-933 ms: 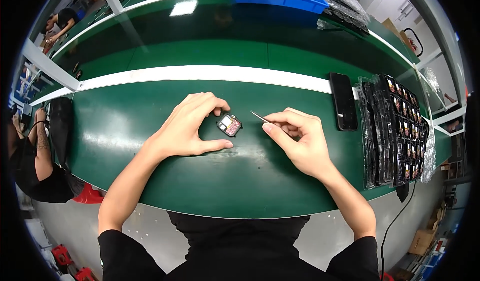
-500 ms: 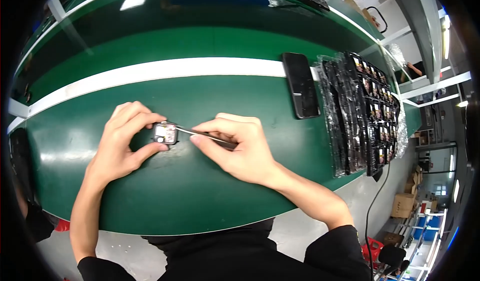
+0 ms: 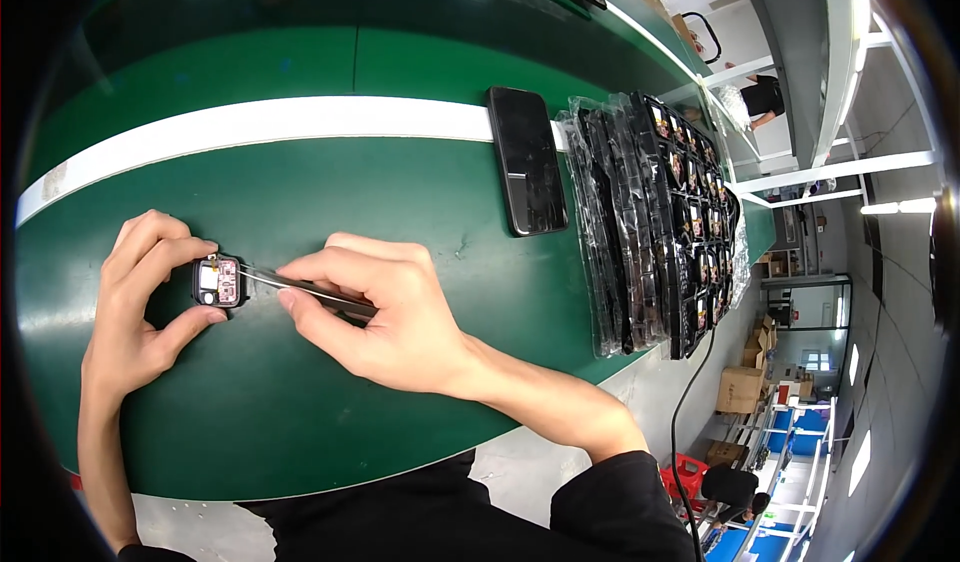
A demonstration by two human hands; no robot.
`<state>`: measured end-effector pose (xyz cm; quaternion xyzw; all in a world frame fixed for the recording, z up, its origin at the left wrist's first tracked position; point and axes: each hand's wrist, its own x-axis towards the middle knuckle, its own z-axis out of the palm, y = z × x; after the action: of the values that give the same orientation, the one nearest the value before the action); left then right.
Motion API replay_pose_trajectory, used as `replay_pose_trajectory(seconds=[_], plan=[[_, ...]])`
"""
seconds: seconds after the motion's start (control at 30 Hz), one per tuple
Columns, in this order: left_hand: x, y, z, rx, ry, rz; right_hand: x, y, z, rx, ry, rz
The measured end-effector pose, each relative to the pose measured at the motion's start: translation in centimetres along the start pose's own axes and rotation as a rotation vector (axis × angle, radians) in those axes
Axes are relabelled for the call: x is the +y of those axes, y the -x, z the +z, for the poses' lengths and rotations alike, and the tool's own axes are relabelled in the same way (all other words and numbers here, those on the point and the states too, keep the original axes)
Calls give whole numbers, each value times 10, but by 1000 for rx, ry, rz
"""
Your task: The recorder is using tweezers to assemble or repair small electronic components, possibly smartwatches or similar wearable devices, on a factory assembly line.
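On the green tabletop lies a small black square device (image 3: 218, 282) with its circuit board and a white part showing. My left hand (image 3: 143, 297) grips it at its top and bottom edges between index finger and thumb. Tweezers (image 3: 325, 297) are pinched in my right hand (image 3: 385, 312), pointing left. Their tips reach the right side of the device; whether they touch the board is too small to tell.
A black phone (image 3: 527, 162) lies across the white strip (image 3: 330, 117) of the green table (image 3: 330, 442). To its right stand several black trays (image 3: 690, 227) in clear plastic, holding similar small parts. A black cable (image 3: 680, 412) hangs off the table's right side. Another person (image 3: 765, 97) is far off.
The whole view has swung, so hands, device and trays appear further left. My left hand still grips the device, and the tweezers stay in my right hand beside it.
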<state>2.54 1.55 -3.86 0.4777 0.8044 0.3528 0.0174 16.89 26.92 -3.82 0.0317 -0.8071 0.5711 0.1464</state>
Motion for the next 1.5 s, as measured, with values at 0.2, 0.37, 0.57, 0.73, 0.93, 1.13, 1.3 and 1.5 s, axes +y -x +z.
replay_pose_trajectory(seconds=[0.2,0.37,0.57,0.73,0.93,1.13,1.3,1.5], plan=[[0,-1,0,2,3,14,3,1,0,0,2,-20],[1,-1,0,8,3,12,1,1,0,10,4,-48],[2,-1,-1,2,-1,7,3,1,2,16,10,-60],[1,-4,-2,8,-12,26,3,-1,1,5,0,-61],[-1,-5,1,21,20,29,-38,9,-17,139,434,-158],[0,5,-5,21,61,12,-114,22,-139,458,1060,155],[-4,-3,3,11,95,44,-110,44,-210,404,1325,462],[-3,1,-2,21,99,39,-90,49,-227,409,1129,470]])
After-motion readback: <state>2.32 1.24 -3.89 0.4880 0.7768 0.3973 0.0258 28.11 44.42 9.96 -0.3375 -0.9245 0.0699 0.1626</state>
